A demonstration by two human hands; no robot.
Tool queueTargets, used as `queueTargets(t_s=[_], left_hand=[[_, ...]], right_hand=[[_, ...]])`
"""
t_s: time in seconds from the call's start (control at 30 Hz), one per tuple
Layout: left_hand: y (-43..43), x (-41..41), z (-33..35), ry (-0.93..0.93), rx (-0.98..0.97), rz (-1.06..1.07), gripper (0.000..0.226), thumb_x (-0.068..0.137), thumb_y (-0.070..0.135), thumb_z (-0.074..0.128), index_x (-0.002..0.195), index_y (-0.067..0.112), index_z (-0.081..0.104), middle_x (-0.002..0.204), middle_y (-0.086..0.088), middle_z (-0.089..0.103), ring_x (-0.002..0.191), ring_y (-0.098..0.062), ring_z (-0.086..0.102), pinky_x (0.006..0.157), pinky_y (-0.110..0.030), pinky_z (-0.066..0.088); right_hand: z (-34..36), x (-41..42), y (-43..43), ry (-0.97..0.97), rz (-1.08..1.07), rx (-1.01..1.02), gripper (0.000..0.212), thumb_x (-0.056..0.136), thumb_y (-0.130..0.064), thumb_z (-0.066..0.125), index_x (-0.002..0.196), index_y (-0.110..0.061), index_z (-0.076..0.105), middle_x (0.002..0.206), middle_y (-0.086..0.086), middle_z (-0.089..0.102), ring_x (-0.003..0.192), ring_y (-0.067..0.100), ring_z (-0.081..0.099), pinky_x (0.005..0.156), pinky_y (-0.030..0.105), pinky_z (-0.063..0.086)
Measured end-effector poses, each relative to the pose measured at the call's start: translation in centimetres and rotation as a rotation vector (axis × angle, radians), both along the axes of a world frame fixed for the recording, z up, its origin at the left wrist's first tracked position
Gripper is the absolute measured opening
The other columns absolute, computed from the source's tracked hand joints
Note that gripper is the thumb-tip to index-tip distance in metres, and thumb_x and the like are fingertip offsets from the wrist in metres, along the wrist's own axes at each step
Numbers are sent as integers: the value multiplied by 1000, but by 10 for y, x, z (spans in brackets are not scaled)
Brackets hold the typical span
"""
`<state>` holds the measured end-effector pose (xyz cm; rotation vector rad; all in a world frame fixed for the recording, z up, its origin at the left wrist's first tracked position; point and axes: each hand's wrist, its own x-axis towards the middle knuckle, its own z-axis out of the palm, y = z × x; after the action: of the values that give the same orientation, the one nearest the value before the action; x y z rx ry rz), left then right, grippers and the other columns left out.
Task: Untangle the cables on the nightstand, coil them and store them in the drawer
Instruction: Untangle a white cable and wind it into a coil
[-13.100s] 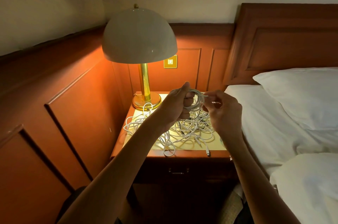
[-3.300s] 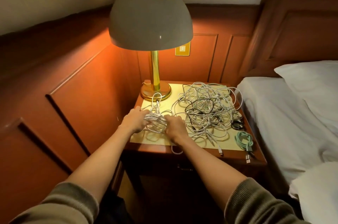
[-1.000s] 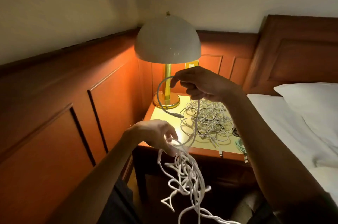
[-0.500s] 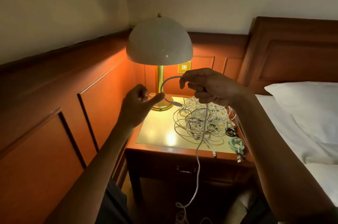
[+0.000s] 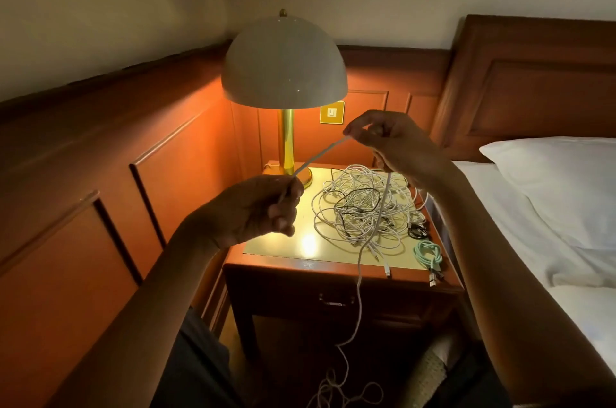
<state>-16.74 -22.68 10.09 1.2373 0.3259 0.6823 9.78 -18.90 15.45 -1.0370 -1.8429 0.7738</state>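
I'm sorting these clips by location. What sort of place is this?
Probably a hotel bedroom, or at least a bedroom: a bed with a white pillow and wooden headboard, a nightstand bearing a domed brass lamp, and wood-panelled walls.

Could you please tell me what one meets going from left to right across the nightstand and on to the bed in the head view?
Lamp's brass stem → tangle of white cables → mint-green coiled cable → pillow.

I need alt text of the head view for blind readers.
The left hand and right hand hold a white cable taut above a nightstand, its rest hanging down. A cable tangle, a coiled green cable and a lit lamp sit there.
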Motion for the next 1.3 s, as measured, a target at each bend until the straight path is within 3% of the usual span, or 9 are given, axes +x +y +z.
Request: queueTargets(t_s=[0.13,0.3,0.47,0.53,0.67,0.83,0.97,1.1,1.3], left_hand=[[-6,10,16,-126,-26,150,31,77,34,80,99,12,77,67,2,64,56,-8,63,58,-25,59],[-11,26,33,-360,-266,-104,43,106,21,42,141,-4,48,118,-22,69,107,-32,70,91,-39,58],[-2,38,35,-403,-335,-210,42,108,16,37,142,-8,43,126,-30,62,116,-40,64,100,-45,53],[2,39,36,-387,-362,-193,40,106,16,44,137,-9,50,123,-28,65,113,-38,66,96,-43,56],[-5,40,25,-286,-264,-88,38,103,13,50,131,-11,56,118,-28,67,107,-36,69,87,-39,60],[2,55,33,-796,-338,-43,37,101,8,46,132,-12,53,129,-29,61,121,-39,61,103,-48,50],[27,55,25,-184,457,897,31,104,10,46,131,0,57,115,-8,72,112,-21,68,93,-32,56],[38,42,-6,520,1248,848,29,106,19,43,111,3,66,97,1,73,85,-11,73,75,-24,57],[9,36,13,327,446,64,39,106,18,33,91,5,67,58,4,50,51,-8,47,58,-32,57]], right_hand=[[-9,-2,-15,-237,158,-50,20,91,-29,67,111,-26,69,97,-5,72,71,22,69,57,28,56],[-24,-15,-30,294,365,-198,14,99,-16,56,96,-10,69,77,7,62,70,24,57,67,34,50],[-40,-31,-36,314,427,-261,38,97,-24,56,127,0,57,112,19,64,104,37,65,94,49,55],[-41,-37,-37,416,384,-269,27,98,-19,55,114,0,65,84,19,56,75,27,62,78,38,57],[-44,-27,-28,562,349,-285,20,97,-21,57,105,-16,74,67,12,22,55,16,26,54,27,22],[-69,-39,-36,685,595,-573,21,93,-26,66,110,-15,73,65,-2,23,51,8,19,46,20,18],[-73,-48,-51,209,147,-251,22,103,-23,54,108,-15,74,53,-9,38,43,8,31,44,24,26],[-33,-17,-49,-271,-185,209,16,94,-35,67,99,-26,80,83,-2,76,70,9,66,66,24,49],[-13,-1,-44,-57,-56,169,8,83,-23,77,89,-19,80,77,-7,75,66,11,67,62,22,48]])
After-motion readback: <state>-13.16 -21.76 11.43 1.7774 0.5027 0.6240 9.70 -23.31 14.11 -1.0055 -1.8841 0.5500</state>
